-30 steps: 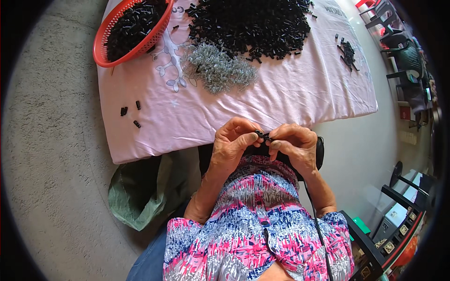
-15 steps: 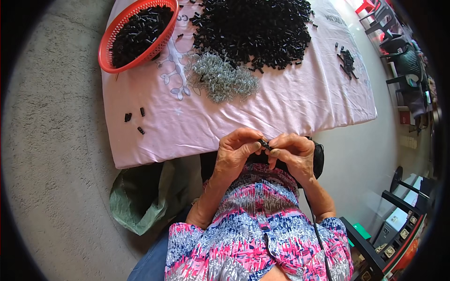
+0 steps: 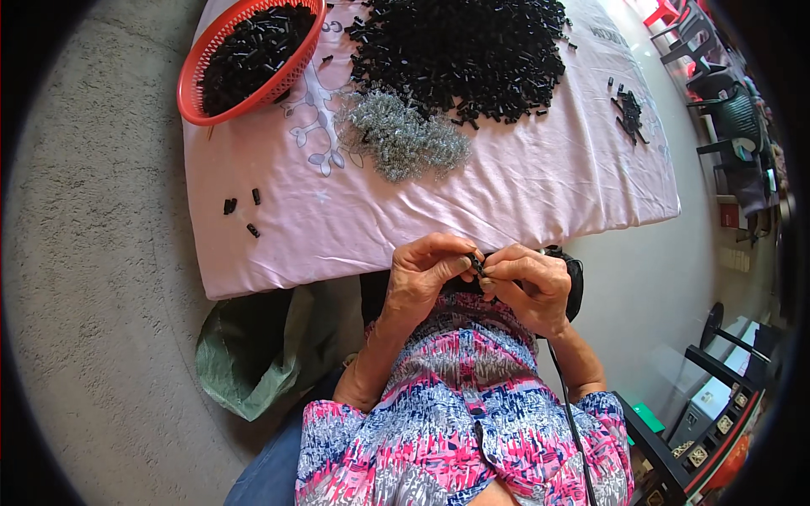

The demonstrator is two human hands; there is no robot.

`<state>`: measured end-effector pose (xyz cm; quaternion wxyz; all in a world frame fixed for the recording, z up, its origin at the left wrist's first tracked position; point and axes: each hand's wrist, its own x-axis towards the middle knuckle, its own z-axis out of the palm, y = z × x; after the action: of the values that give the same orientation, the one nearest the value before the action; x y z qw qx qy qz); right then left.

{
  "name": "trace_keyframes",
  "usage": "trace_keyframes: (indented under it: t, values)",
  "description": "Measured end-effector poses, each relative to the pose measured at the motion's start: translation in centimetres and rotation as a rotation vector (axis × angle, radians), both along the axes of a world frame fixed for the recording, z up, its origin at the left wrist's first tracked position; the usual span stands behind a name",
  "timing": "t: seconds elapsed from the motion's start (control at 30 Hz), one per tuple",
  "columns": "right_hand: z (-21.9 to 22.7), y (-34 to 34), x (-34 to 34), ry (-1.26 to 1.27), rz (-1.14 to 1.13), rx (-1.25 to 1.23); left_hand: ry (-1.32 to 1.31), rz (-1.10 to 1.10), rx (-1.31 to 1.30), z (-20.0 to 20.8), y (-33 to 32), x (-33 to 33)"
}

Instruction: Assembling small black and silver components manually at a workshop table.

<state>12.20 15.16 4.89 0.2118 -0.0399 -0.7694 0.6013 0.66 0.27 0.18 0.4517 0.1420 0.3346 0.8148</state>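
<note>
a small black piece (image 3: 477, 265) is at the near edge of the desk (image 3: 312, 244), held up between the two hands, just in front of the patterned shirt (image 3: 468, 363). the left hand (image 3: 429, 274) has a narrow grip, thumb and fingers pinching the upper left end. the right hand (image 3: 531, 282) pinches the lower right end, its grip just as narrow. holding it at both ends probably steadies something so small, and keeping it close to the body likely makes it easier to see and lets the arms stay bent.

the piece's long axis slopes steeply, from upper left down to lower right. fingertips cover much of it, so i cannot tell which end is its front.

on the pink cloth (image 3: 540, 185), the big black heap (image 3: 460, 63) lies farther off, with a tangle of silvery bits (image 3: 401, 139) on its near side; both seem placed for the hands to reach. the red basket (image 3: 253, 107), filled with black pieces, stands at the far left. three loose pieces (image 3: 256, 196) lie near the left edge, apart from the heap, as if set aside; a small cluster (image 3: 629, 118) lies on the right.
</note>
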Motion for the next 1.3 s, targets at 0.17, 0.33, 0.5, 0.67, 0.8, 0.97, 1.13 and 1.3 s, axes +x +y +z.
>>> trace_keyframes:
  t: [0.17,0.33,0.5,0.67,0.8,0.97,1.13,1.3]
  values:
    - [0.1,-0.5,-0.1,-0.009,-0.01,-0.065,0.099,0.016,0.025,-0.1,0.0,-0.1]
    - [-0.3,-0.6,-0.1,0.015,-0.037,-0.051,0.08,0.026,0.004,0.3,0.0,-0.1]
    - [-0.7,0.1,0.0,0.121,0.014,0.088,0.042,-0.039,0.014,0.6,-0.2,0.0]
    - [-0.2,-0.2,-0.2,0.113,-0.091,0.236,-0.119,-0.15,0.021,0.2,-0.3,0.2]
    - [-0.2,0.8,-1.1,0.176,0.007,0.36,-0.262,-0.228,0.007,0.4,0.1,0.0]
    - [-0.8,1.0,-1.2,0.2,0.051,0.316,-0.363,-0.316,0.051,0.6,0.2,0.2]
    - [-1.5,1.1,-1.1,0.211,0.064,0.229,-0.39,-0.322,0.045,0.2,0.2,0.2]
    - [-1.4,1.0,-1.0,0.234,0.051,0.222,-0.419,-0.345,0.044,-0.3,0.1,0.7]
